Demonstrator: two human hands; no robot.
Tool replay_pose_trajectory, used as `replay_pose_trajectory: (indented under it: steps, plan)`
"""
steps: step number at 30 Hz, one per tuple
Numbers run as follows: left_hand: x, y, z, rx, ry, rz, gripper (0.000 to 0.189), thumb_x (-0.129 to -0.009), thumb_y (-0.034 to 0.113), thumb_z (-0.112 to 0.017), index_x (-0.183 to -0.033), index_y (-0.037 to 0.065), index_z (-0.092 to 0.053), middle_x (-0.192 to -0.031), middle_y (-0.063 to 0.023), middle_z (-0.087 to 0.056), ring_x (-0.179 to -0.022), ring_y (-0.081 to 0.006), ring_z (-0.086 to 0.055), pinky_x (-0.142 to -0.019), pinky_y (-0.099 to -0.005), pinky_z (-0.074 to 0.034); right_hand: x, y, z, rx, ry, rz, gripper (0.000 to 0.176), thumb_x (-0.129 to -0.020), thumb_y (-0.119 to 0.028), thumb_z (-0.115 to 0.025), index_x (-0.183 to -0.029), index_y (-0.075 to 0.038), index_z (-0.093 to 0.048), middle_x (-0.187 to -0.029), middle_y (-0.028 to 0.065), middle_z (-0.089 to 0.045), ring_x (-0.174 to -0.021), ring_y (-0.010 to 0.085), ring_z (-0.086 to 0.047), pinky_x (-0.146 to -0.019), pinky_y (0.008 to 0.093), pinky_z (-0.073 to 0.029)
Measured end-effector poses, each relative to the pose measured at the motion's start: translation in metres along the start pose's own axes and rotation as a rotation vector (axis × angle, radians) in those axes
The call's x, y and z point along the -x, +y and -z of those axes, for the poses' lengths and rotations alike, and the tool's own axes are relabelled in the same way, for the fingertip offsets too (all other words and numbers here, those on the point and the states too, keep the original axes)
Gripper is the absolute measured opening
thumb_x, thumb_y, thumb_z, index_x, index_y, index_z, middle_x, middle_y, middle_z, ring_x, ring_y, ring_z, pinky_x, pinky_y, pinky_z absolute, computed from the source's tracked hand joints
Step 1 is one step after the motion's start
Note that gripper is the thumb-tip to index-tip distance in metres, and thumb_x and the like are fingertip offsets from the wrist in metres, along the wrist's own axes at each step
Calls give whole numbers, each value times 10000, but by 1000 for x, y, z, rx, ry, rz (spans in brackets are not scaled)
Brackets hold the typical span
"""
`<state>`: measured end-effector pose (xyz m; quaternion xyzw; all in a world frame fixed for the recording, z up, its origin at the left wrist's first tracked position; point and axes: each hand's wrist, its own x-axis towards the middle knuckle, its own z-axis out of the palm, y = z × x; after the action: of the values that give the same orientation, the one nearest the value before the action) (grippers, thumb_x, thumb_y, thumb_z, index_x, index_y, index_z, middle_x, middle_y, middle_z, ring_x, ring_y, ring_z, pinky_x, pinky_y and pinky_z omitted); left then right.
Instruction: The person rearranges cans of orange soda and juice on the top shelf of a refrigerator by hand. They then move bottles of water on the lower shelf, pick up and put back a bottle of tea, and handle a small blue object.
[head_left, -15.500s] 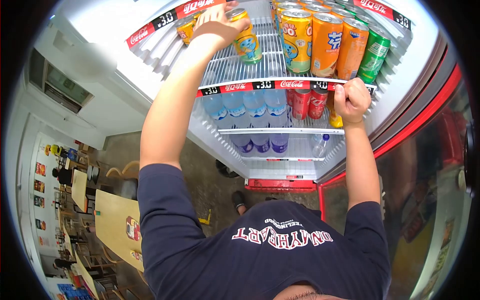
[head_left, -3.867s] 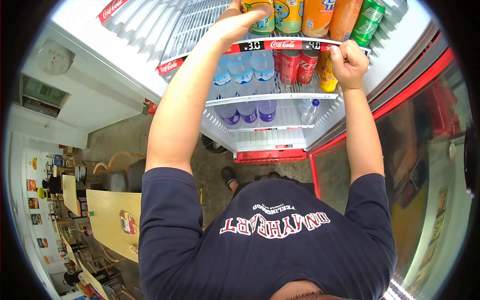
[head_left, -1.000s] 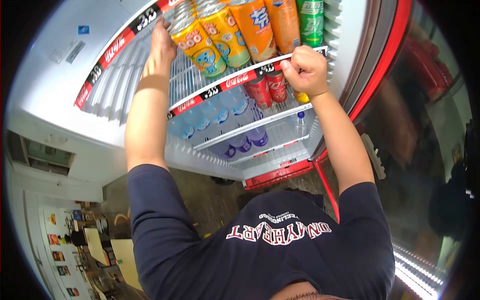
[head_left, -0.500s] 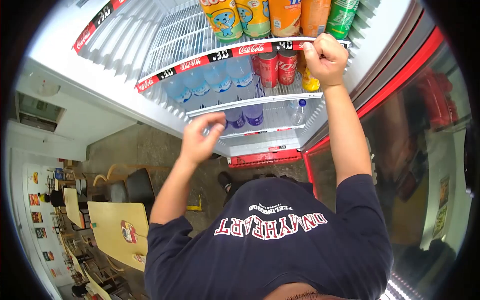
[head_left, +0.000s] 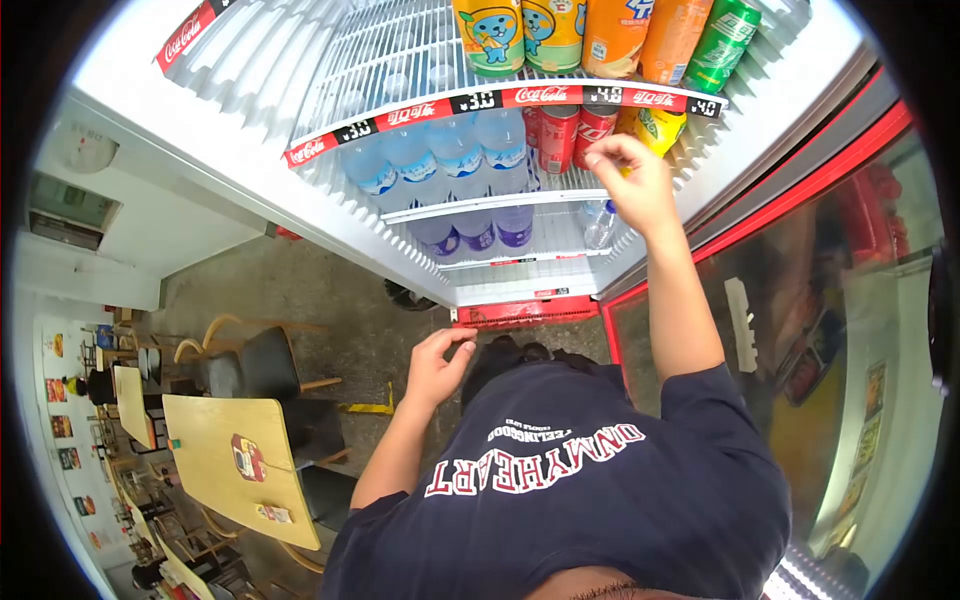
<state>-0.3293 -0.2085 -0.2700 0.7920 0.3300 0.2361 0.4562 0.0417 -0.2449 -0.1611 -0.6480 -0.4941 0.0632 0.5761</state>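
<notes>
My right hand (head_left: 638, 185) is inside a drinks fridge, in front of the second shelf. Its fingers are loosely bent, thumb apart from them, and nothing shows in its grasp. Just beyond its fingertips stand red cans (head_left: 557, 140), with a yellow drink (head_left: 658, 130) beside them, partly hidden by the hand. Below, near the wrist, is a clear bottle with a blue cap (head_left: 600, 226). My left hand (head_left: 440, 366) hangs in front of my body, outside the fridge, fingers half curled and holding nothing visible.
The top shelf (head_left: 510, 98) carries orange drinks (head_left: 613, 38) and a green can (head_left: 724, 45). Water bottles (head_left: 458, 158) fill the second shelf's left side. An open red-framed glass door (head_left: 790, 290) is at right. A wooden table (head_left: 215, 440) and chairs (head_left: 268, 362) stand at left.
My right hand has come down from the top shelf's price strip to the second shelf, its fist loosening. My left hand has drawn back from the fridge towards my body.
</notes>
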Motion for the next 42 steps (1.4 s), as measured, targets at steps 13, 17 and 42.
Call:
replay_pose_trajectory:
  steps: [13,17,42]
  plan:
    - [-9,-15,18,16,-174,-28,218,-894,136,-696,-1092,48,-722,-1025,-132,-727,-939,-293,-711,-817,-365,-549,40,20,-62,219,-645,-209,450,-843,-299,-728,-1206,-39,-674,-1172,185,-688,-1080,328,-660,-935,413,-528]
    - [-19,-25,42,-8,-135,9,221,-882,140,-705,-1087,59,-724,-1025,-132,-726,-941,-289,-710,-816,-366,-548,61,16,-83,249,-908,-97,482,-861,-275,-715,-1270,-32,-642,-1185,212,-679,-1078,340,-664,-913,421,-539]
    - [-202,56,123,655,156,-62,651,-991,152,-587,-1504,10,-213,-1173,-231,-669,-730,-162,-686,-631,-267,-549,-36,-18,-100,-34,-40,-402,466,-836,-286,-763,-1095,66,-600,-762,85,-687,-670,139,-625,-632,301,-496]
